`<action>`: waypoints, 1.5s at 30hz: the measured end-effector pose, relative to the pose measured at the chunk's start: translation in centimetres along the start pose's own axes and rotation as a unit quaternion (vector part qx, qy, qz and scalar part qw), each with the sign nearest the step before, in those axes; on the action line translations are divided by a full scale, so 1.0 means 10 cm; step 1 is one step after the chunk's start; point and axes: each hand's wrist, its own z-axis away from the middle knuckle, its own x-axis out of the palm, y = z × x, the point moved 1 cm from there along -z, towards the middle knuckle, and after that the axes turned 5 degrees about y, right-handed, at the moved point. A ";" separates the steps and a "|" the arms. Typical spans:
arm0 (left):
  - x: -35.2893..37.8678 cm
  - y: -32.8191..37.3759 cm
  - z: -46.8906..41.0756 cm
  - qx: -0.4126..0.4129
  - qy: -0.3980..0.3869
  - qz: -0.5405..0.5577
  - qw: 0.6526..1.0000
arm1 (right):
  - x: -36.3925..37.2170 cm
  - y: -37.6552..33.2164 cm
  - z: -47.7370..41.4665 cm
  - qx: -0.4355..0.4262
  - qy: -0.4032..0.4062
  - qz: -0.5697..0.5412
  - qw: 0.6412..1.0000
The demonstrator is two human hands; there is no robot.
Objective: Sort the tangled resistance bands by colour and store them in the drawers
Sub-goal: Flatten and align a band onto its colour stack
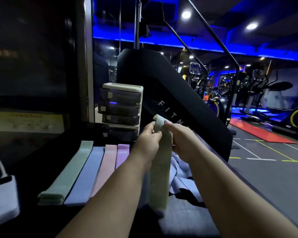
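Note:
Both hands hold a pale green resistance band (pixel 159 170) upright above the dark table; its lower end hangs down to the table. My left hand (pixel 147 141) pinches its left edge near the top. My right hand (pixel 180 140) grips its right side. Four flat stacks lie side by side on the left: green bands (pixel 68 174), blue bands (pixel 86 174), pink bands (pixel 104 167) and purple bands (pixel 121 156). A tangle of pale blue bands (pixel 181 170) lies under my right forearm. The small drawer unit (pixel 120 109), with several dark translucent drawers, stands behind, all drawers shut.
A big black gym machine (pixel 170 103) rises right behind the drawer unit. A white bag (pixel 2 198) sits at the table's left edge. A grey cloth (pixel 184 215) lies on the table at the right. Gym floor with bikes and a red mat lies far right.

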 end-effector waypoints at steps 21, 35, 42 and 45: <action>-0.86 0.26 0.34 0.005 0.032 -0.064 0.997 | 0.98 -0.24 0.12 -0.083 0.004 -0.086 0.993; -1.38 -0.03 0.63 -0.104 -0.079 -0.039 0.991 | 1.27 -0.40 -0.27 -0.135 0.019 0.046 0.990; -1.78 -0.19 0.61 -0.110 -0.054 -0.079 0.989 | 1.44 -0.17 -0.68 -0.092 0.058 0.019 0.994; -1.94 -0.24 0.58 -0.114 -0.024 -0.061 0.991 | 1.52 0.02 -0.85 -0.097 0.097 0.108 0.985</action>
